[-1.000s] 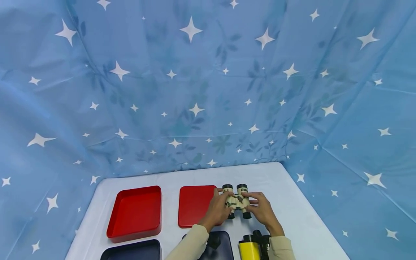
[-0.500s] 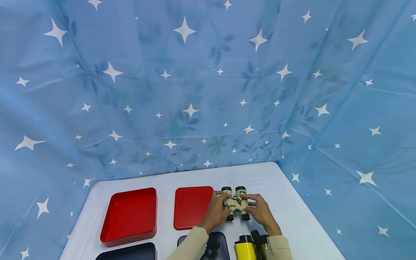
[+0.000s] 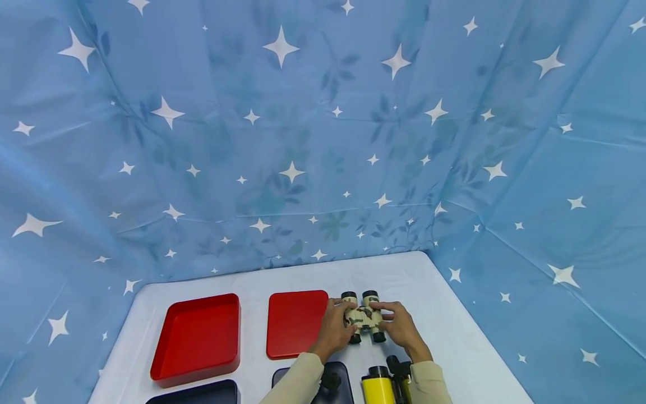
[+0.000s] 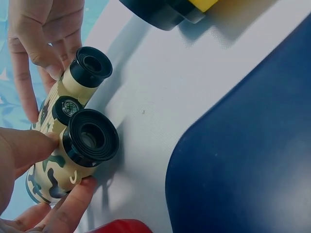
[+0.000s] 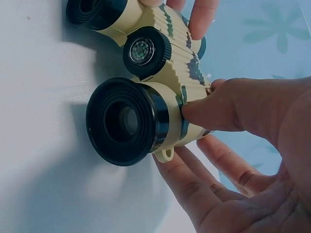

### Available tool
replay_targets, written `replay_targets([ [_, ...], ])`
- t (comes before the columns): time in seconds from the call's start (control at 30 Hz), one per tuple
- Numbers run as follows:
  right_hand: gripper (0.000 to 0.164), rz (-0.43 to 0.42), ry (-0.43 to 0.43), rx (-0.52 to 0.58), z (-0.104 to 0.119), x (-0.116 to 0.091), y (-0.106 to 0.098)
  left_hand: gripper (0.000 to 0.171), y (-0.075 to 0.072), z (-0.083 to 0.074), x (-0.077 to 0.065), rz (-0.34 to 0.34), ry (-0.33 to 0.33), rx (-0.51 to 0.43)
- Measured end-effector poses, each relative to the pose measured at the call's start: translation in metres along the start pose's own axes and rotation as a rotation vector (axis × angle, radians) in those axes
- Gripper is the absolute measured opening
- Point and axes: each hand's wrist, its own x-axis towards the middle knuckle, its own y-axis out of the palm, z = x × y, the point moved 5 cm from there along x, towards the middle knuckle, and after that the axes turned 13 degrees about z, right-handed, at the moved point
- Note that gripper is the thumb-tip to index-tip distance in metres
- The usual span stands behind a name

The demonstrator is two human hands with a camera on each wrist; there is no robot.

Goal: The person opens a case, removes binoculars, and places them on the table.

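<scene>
Camouflage-patterned binoculars (image 3: 364,317) with black eyepieces are held between both hands over the white table. My left hand (image 3: 335,328) grips the left barrel, its thumb on top and fingers along the outer side. On the opposite barrel my right hand (image 3: 401,325) has the thumb above and fingers beneath, as the right wrist view shows. A small compass (image 5: 142,51) sits in the focus wheel between the eyepieces. In the left wrist view the near eyepiece (image 4: 91,138) points toward the camera, above the tabletop.
A red lid (image 3: 296,324) lies left of the hands, with a red tray (image 3: 199,336) farther left. Dark blue trays (image 3: 202,393) stand at the front edge. Near the right forearm is a yellow-and-black object (image 3: 378,388). A starry blue curtain (image 3: 282,140) hangs behind the table.
The whole head view has shifted slightly, moving the scene left. Both hands keep their hold on the binoculars, which stay in nearly the same place on the table.
</scene>
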Motion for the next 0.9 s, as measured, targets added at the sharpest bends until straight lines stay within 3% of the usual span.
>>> replay_targets([
  [0.9, 0.055, -0.020, -0.014, -0.007, -0.0091, 0.0095, 0.0042, 0.040, 0.0040, 0.0022, 0.0068, -0.003, -0.025, -0.015],
])
